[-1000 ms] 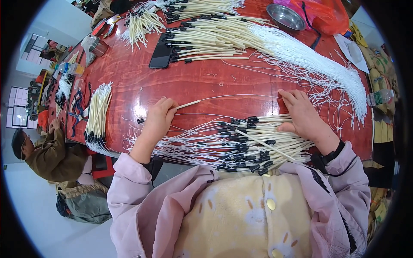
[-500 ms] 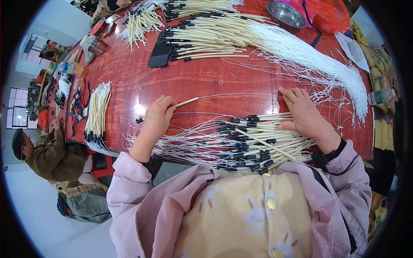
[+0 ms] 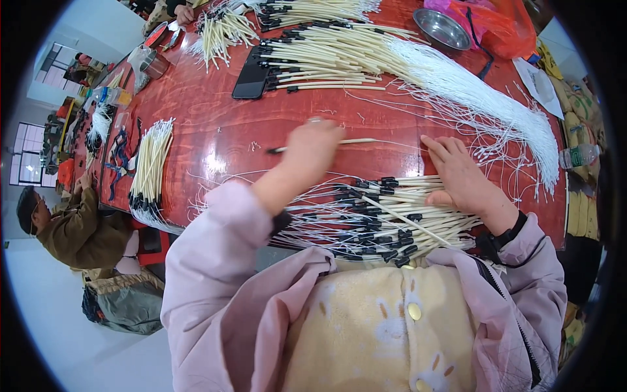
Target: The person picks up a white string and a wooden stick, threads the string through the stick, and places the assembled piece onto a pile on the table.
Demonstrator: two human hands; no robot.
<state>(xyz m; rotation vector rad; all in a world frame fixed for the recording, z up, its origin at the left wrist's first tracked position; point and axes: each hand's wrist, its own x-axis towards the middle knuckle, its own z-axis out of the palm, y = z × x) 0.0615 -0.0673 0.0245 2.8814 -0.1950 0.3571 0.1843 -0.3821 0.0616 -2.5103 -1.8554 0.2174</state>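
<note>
Cream stick (image 3: 356, 140) with a black end is over the middle of the red table (image 3: 215, 114), the left hand (image 3: 307, 153) across it, too blurred to tell whether its fingers pinch it. White thread (image 3: 400, 144) runs from the stick's right end toward the right hand (image 3: 464, 179), which has its fingers spread and thumb apart beside the near bundle (image 3: 401, 219) of similar sticks. Black phone (image 3: 250, 80) is just left of a far pile (image 3: 333, 55), with another bundle (image 3: 150, 163) at the left.

A red table (image 3: 215, 121) carries cream tubes (image 3: 330, 53), a phone (image 3: 251, 77) and a metal bowl (image 3: 443, 30).
</note>
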